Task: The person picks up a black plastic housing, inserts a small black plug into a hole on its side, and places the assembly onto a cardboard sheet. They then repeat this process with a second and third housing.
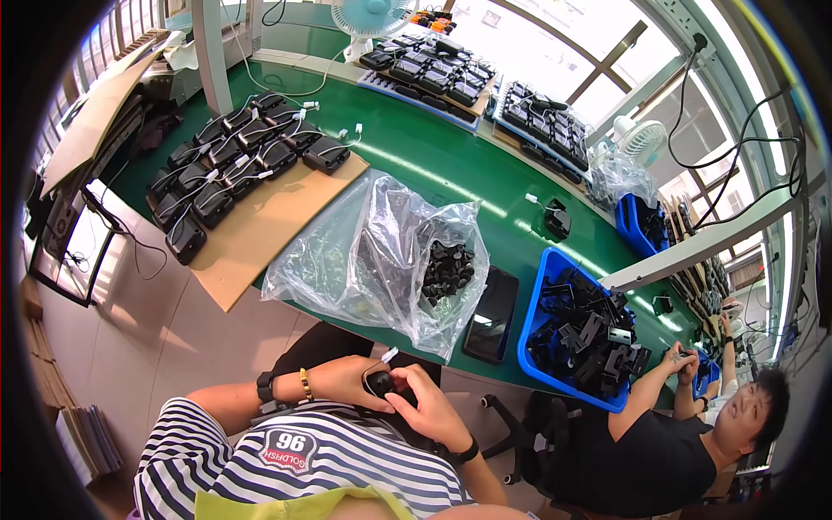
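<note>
"Two hands on one small black piece (pixel 379 383). Where is it, exactly?"

"In front of the striped shirt (pixel 347 442), just off the near edge of the counter (pixel 507 238). The left hand (pixel 354 381) is curled around it; the right hand (pixel 423 404) is narrowed, thumb and fingertips against its side."

"Heavy or light?"

"Light, I'd judge, and stiff: it looks like a hard plastic shell, dark and rounded where it shows. Smooth too, so perhaps a little slippery. Most of it is hidden by the fingers."

"Where would you take hold?"

"By the sides of the shell. The white connector (pixel 389 355) stands up beside the left hand, and its wire is probably the fragile part; I'd keep any pull off it."

"And the materials around?"

"Toward the counter's left end, boxy black units (pixel 227 154) with white leads sit in rows on a flat, matt cardboard sheet (pixel 260 232). By the near edge, a crinkled clear plastic bag (pixel 329 260) holds small, dark, knobby parts (pixel 448 270). Right of it lies a glossy black slab (pixel 491 314), then a rigid blue bin (pixel 527 347) heaped with angular black pieces (pixel 576 329)."

"And the surface itself?"

"Green, smooth, shiny enough to throw back the lights in streaks."
</note>
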`<state>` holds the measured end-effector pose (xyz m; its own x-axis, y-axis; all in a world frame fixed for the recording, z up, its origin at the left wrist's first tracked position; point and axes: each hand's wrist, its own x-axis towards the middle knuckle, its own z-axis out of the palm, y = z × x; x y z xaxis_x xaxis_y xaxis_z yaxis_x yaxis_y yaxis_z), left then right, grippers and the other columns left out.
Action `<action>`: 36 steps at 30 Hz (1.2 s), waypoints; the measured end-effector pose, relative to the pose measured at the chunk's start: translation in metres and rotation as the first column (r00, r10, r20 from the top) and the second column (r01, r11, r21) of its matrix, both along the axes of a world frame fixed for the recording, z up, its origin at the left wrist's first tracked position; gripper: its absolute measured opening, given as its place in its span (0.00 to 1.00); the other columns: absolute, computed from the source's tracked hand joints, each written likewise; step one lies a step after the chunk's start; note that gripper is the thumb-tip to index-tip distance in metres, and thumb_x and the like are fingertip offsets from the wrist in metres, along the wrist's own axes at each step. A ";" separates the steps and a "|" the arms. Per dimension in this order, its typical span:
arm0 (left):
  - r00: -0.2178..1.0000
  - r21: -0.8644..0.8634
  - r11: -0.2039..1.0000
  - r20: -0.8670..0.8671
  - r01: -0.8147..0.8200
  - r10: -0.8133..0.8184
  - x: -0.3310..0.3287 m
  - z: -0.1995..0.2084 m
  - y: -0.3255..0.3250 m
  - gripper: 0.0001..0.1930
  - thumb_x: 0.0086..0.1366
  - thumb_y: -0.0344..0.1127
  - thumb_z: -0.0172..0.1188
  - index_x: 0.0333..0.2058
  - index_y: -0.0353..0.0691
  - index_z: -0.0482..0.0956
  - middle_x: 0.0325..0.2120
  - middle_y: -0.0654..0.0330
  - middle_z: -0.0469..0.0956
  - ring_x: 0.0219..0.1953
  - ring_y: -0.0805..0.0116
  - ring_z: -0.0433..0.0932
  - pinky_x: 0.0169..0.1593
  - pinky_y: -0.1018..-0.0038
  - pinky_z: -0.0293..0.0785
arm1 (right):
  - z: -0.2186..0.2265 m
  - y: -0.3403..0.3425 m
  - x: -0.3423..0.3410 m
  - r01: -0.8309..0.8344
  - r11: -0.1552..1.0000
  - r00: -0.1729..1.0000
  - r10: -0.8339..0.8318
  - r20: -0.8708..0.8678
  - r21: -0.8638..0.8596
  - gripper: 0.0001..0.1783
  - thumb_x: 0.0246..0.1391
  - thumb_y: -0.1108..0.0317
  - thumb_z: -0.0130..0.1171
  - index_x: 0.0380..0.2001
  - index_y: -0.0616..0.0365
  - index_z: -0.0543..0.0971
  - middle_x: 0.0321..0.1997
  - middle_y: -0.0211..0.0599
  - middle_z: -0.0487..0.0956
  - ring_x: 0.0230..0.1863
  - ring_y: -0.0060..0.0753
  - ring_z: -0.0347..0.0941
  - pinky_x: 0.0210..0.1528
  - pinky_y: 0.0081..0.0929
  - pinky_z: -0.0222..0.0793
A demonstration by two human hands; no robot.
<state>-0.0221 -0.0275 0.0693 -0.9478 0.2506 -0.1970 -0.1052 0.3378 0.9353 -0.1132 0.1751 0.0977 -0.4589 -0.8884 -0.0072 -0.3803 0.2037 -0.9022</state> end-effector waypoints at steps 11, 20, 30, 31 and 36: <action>0.980 -0.014 0.992 -0.157 -0.125 0.122 0.005 -0.034 0.006 0.30 0.54 0.56 0.74 0.40 0.32 0.81 0.30 0.49 0.82 0.33 0.52 0.82 0.38 0.65 0.77 | -0.005 0.000 -0.002 -0.038 0.999 0.999 0.038 -0.014 0.005 0.19 0.63 0.69 0.61 0.52 0.66 0.72 0.46 0.46 0.74 0.46 0.44 0.76 0.50 0.32 0.72; 0.984 -0.005 0.995 -0.151 -0.098 0.096 0.000 -0.006 0.004 0.29 0.54 0.55 0.74 0.41 0.32 0.81 0.34 0.47 0.82 0.36 0.50 0.83 0.41 0.64 0.77 | -0.007 0.000 -0.004 -0.021 1.000 0.999 0.021 -0.036 0.009 0.19 0.62 0.69 0.61 0.53 0.66 0.72 0.46 0.47 0.73 0.45 0.46 0.75 0.49 0.33 0.71; 0.963 -0.003 0.986 -0.216 -0.166 0.161 0.007 -0.012 0.001 0.31 0.53 0.53 0.75 0.44 0.32 0.79 0.34 0.47 0.82 0.36 0.49 0.82 0.41 0.62 0.77 | 0.000 -0.005 -0.008 -0.090 0.995 0.996 0.091 0.002 -0.039 0.18 0.62 0.71 0.61 0.53 0.65 0.72 0.47 0.46 0.73 0.46 0.45 0.74 0.50 0.33 0.71; 0.960 -0.007 0.984 -0.222 -0.178 0.172 0.008 -0.014 0.001 0.31 0.53 0.53 0.75 0.45 0.32 0.79 0.34 0.47 0.82 0.36 0.49 0.82 0.40 0.62 0.77 | -0.002 -0.009 -0.004 -0.063 0.997 0.998 0.063 -0.016 -0.034 0.18 0.62 0.71 0.61 0.53 0.65 0.72 0.47 0.46 0.73 0.46 0.45 0.74 0.50 0.32 0.71; 0.937 -0.042 0.974 -0.285 -0.222 0.201 0.013 -0.004 -0.006 0.32 0.53 0.53 0.75 0.46 0.32 0.78 0.35 0.46 0.82 0.36 0.48 0.82 0.40 0.62 0.77 | -0.001 -0.013 0.000 -0.024 0.999 0.998 0.023 -0.054 -0.021 0.19 0.61 0.72 0.61 0.53 0.65 0.72 0.47 0.46 0.73 0.46 0.44 0.74 0.51 0.32 0.70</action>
